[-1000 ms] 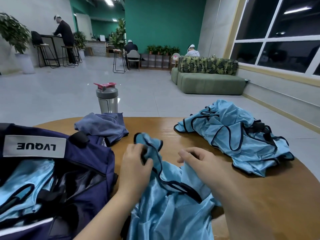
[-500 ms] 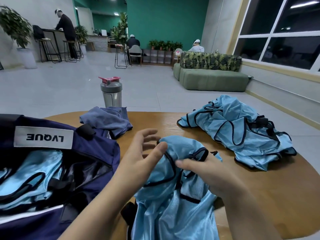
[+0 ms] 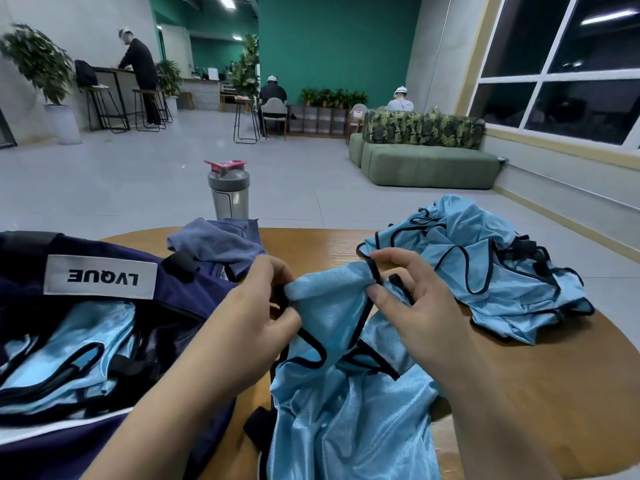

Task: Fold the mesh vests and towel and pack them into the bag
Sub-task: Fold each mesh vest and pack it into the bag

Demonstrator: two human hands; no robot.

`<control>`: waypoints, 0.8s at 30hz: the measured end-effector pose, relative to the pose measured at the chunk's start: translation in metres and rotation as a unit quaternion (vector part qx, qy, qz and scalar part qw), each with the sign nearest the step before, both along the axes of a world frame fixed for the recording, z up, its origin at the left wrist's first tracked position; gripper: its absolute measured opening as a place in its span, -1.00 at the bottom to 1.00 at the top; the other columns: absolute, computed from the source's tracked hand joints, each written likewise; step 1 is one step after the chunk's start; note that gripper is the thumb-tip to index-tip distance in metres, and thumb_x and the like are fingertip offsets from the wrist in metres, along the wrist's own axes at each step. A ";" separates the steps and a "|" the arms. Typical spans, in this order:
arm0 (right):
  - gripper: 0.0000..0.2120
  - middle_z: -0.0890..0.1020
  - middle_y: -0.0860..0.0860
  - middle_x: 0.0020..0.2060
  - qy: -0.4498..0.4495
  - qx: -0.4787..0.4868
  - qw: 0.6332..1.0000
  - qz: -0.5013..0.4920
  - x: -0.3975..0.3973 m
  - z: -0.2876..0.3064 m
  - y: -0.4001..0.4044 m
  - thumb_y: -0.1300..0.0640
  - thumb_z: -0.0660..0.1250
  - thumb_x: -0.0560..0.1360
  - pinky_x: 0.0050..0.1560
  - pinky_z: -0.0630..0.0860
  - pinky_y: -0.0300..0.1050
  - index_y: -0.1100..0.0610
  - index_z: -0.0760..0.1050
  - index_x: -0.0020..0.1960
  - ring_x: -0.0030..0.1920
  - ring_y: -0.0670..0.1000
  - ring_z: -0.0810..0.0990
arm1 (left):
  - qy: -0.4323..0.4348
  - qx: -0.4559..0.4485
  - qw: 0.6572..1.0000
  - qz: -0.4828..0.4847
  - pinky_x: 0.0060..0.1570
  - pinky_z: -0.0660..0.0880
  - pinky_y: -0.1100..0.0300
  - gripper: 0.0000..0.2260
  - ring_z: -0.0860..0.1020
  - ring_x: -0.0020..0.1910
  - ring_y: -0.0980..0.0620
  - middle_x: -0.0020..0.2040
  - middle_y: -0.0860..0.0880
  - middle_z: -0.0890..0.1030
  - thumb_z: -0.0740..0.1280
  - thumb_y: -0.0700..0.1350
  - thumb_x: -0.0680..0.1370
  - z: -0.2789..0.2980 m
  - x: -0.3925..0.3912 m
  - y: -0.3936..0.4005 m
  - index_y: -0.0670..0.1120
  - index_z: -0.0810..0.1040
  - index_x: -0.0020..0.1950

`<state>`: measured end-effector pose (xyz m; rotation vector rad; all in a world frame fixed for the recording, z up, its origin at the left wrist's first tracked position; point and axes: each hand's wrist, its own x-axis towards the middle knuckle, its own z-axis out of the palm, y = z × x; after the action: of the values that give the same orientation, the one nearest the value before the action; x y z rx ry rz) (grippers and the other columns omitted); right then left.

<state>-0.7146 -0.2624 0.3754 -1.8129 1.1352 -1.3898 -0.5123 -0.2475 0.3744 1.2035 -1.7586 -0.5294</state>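
A light blue mesh vest (image 3: 346, 410) with black trim hangs in front of me over the round wooden table (image 3: 554, 393). My left hand (image 3: 256, 306) pinches its upper edge on the left. My right hand (image 3: 412, 306) grips the same edge on the right, fingers through a black-trimmed opening. A navy bag (image 3: 114, 341) labelled LVQUE stands open at the left, with folded blue vests (image 3: 69, 348) inside. A heap of unfolded blue vests (image 3: 485, 265) lies at the right. A blue-grey towel (image 3: 218, 244) lies crumpled behind the bag.
A grey shaker bottle (image 3: 228, 192) with a pink lid stands at the table's far edge behind the towel. Beyond the table are a tiled floor, a green sofa (image 3: 429, 164), stools, plants, and several people at the back of the room.
Both hands have shifted along the vest and now hold its top edge stretched between them. My left hand, open half a second ago, has closed on the fabric.
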 end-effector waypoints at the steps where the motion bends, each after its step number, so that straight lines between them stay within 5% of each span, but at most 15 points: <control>1: -0.68 0.65 -0.16 -0.07 0.017 -0.007 1.000 0.002 -0.001 0.001 0.000 0.22 0.36 0.51 -0.02 0.53 -0.29 -0.22 0.53 0.04 -0.05 -0.12 0.62 | -0.032 -0.016 0.999 0.011 -0.39 0.39 0.36 -0.81 0.48 -0.39 0.21 -0.31 0.15 0.55 0.31 -0.23 0.49 0.001 0.003 0.000 0.06 0.41 -0.11; 4: -0.69 0.60 -0.29 -0.07 0.077 -0.017 0.997 0.003 -0.004 0.003 0.002 0.22 0.35 0.52 -0.04 0.43 -0.45 -0.22 0.51 0.02 -0.02 -0.23 0.57 | -0.103 -0.069 0.992 0.025 -0.16 0.45 0.29 -0.96 0.53 -0.17 0.15 -0.21 0.12 0.58 0.33 -0.09 0.50 0.001 0.013 -0.004 0.06 0.52 -0.11; 7: -0.76 0.60 -0.22 -0.12 0.121 -0.034 0.992 0.004 -0.003 0.005 0.001 0.20 0.32 0.53 -0.04 0.38 -0.49 -0.18 0.49 -0.03 -0.01 -0.27 0.53 | -0.130 -0.080 0.988 0.020 -0.08 0.41 0.35 -0.72 0.51 -0.08 0.14 -0.11 0.17 0.55 0.18 0.14 0.46 -0.001 0.020 -0.008 0.02 0.59 -0.05; 11: -0.93 0.52 -0.18 -0.06 0.162 -0.067 0.984 -0.012 0.000 0.006 -0.001 0.03 0.27 0.52 0.00 0.33 -0.51 -0.15 0.43 -0.08 0.02 -0.25 0.46 | -0.049 -0.046 0.998 0.016 0.01 0.44 0.30 -0.82 0.50 0.02 0.24 -0.02 0.21 0.55 0.26 -0.02 0.57 -0.006 0.014 -0.008 0.13 0.49 0.16; 14: -0.85 0.56 -0.14 -0.06 0.152 -0.079 0.985 -0.009 0.001 0.007 -0.001 -0.02 0.24 0.50 0.02 0.36 -0.48 0.02 0.51 -0.04 0.03 -0.21 0.48 | -0.078 -0.082 0.993 0.015 0.16 0.33 0.38 -0.72 0.41 0.18 0.30 0.11 0.28 0.44 0.21 0.12 0.52 -0.009 0.007 -0.009 0.19 0.42 0.22; 19: -0.97 0.59 -0.10 -0.24 0.109 -0.054 0.992 0.008 0.003 0.011 0.006 -0.01 0.27 0.50 -0.13 0.41 -0.44 -0.10 0.47 -0.11 -0.15 -0.21 0.52 | -0.225 -0.164 0.960 0.042 -0.04 0.47 -0.07 -0.73 0.48 0.02 0.01 0.01 0.07 0.53 0.17 0.03 0.51 -0.012 0.006 -0.011 -0.07 0.60 -0.06; 24: -0.89 0.57 -0.15 -0.23 0.087 -0.027 0.996 0.006 -0.003 0.010 0.005 -0.10 0.20 0.45 -0.18 0.41 -0.41 -0.10 0.45 -0.12 -0.24 -0.19 0.51 | -0.052 -0.092 0.994 -0.002 -0.05 0.43 0.30 -0.79 0.50 -0.04 0.20 -0.04 0.19 0.52 0.19 -0.17 0.58 -0.008 0.008 -0.008 0.06 0.56 0.08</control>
<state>-0.7180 -0.2575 0.3856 -2.0091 1.1819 -1.2871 -0.5044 -0.2553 0.3667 1.1158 -1.8542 -0.3033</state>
